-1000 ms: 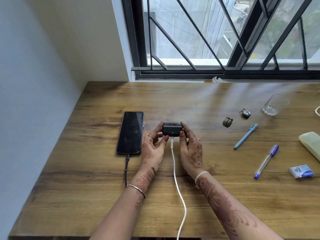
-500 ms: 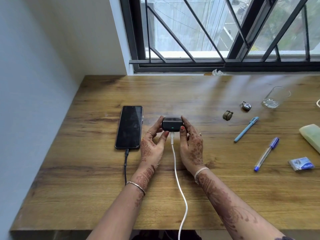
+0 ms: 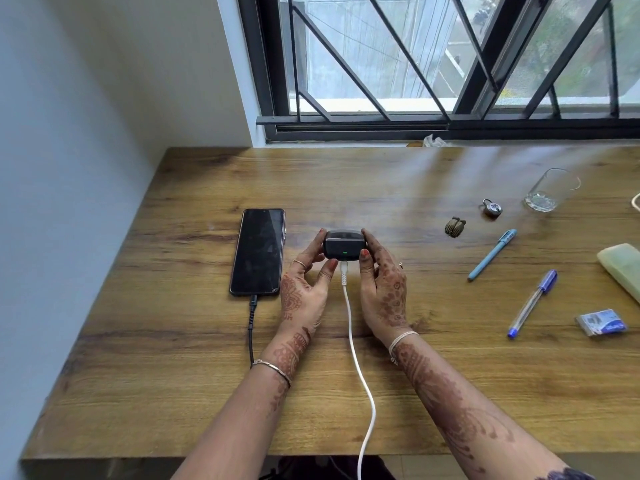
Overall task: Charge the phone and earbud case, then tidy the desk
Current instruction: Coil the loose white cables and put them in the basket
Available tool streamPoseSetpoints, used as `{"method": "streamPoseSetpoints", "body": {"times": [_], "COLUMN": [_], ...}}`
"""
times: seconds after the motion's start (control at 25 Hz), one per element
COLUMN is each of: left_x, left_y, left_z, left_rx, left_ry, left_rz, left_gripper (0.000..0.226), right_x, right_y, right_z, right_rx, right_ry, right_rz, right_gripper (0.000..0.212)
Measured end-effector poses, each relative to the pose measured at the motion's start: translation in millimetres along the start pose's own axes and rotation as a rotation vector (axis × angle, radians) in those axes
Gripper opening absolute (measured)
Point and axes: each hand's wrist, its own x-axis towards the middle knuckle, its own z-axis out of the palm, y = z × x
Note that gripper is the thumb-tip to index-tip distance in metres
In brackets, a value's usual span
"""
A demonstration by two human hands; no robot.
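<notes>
The case [image 3: 341, 242] stood on the table [image 3: 381, 188], just right of the phone [image 3: 258, 251]. The left hand [image 3: 304, 285] and right hand [image 3: 382, 285] each pinched it from one side between thumb and fingers. A white cable [image 3: 353, 341] entered its near face, where a green light showed. A black cable [image 3: 251, 327] sat in the phone.

Judgement: the charging step was all but complete. The next move called for releasing the case without tugging the plug, then clearing the glass [image 3: 550, 188], the padlock [image 3: 491, 207] and the other loose items at the right.
</notes>
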Motion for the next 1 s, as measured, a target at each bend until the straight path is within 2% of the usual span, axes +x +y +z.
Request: {"method": "streamPoseSetpoints", "body": {"times": [0.24,0.44,0.64,1.0], "left_x": [1,5,22,35], "left_y": [0,4,1,-14], "left_z": [0,2,3,6], "left_rx": [0.037,0.042,0.24,0.469], "left_ry": [0.026,0.06,0.106,0.124], "left_rz": [-0.027,-0.025,-0.042,-0.052], "left_gripper": [0.05,0.041,0.038,0.038], "right_x": [0,2,18,28], "right_y": [-1,0,0,2], "right_z": [0,2,3,7], "right_rx": [-0.009,-0.152,-0.324,-0.568], "right_ry": [-0.011,-0.105,-0.255,-0.321], "right_rz": [0.019,0.044,0.138,0.164], "right_gripper": [0.043,0.047,0.043,0.043]}}
